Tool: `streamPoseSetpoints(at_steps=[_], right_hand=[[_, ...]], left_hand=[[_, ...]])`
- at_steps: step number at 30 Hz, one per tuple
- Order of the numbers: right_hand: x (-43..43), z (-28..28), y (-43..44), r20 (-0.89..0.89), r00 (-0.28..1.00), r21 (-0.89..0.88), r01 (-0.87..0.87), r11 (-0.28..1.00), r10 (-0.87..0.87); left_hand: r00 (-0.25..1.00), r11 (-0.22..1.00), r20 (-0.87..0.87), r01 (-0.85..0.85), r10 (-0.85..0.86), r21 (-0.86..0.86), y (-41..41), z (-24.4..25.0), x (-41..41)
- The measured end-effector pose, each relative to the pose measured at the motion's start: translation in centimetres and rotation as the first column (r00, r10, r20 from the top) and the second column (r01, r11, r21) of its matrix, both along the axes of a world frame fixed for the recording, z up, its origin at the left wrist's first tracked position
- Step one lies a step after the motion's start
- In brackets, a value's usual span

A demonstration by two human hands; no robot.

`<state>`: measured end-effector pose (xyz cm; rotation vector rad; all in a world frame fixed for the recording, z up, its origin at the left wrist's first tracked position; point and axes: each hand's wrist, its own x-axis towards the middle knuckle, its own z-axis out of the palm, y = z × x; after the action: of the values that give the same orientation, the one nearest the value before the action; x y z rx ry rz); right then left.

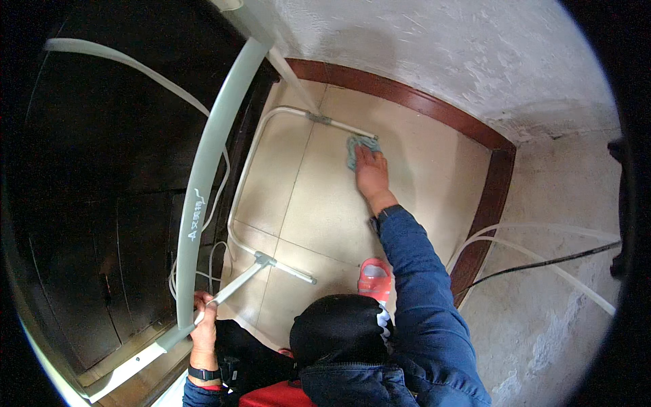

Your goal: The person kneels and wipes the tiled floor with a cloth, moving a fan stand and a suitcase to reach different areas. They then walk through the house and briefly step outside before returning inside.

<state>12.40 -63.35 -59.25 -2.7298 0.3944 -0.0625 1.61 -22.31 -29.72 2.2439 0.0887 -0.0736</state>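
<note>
My right hand [372,173] presses a light blue-green cloth [356,150] on the tiled floor, close to the capped end of a metal tube base. That tube [244,188] belongs to a metal-framed stand or rack with grey plastic joints. Around a white leg of the same frame, by its lower joint, my left hand [205,318] is closed. A curved grey-green bar [206,168] bearing writing rises from near that hand, at the left. The underside of the right palm and part of the cloth are hidden.
Dark wooden panels [101,203] stand at the left. A red-brown skirting board [407,94] edges the beige tiles [325,203] below rough grey walls. Pale cords or tubes and a black cable [549,262] hang at the right. One red shoe [375,280] is near my knee.
</note>
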Motion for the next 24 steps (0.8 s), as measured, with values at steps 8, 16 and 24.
streamPoseSetpoints(at_steps=[8, 16, 24], right_hand=[[2.3, 2.2, -5.2, 0.340, 0.892, 0.151, 0.260, 0.954, -0.297], [10.0, 0.6, -2.5, 0.041, 0.988, -0.064, -0.145, 0.987, 0.148], [6.5, 4.1, -14.7, -0.427, 0.825, -0.063, -0.437, 0.898, 0.371]], left_hand=[[0.996, 0.995, -0.053, -0.076, 0.073, -0.058, -1.0, 0.1, 0.1], [0.994, 0.995, -0.080, -0.066, 0.072, 0.078, -1.2, 0.5, 0.1], [0.984, 0.994, -0.141, -0.105, 0.109, 0.036, 0.6, -0.8, -1.5]])
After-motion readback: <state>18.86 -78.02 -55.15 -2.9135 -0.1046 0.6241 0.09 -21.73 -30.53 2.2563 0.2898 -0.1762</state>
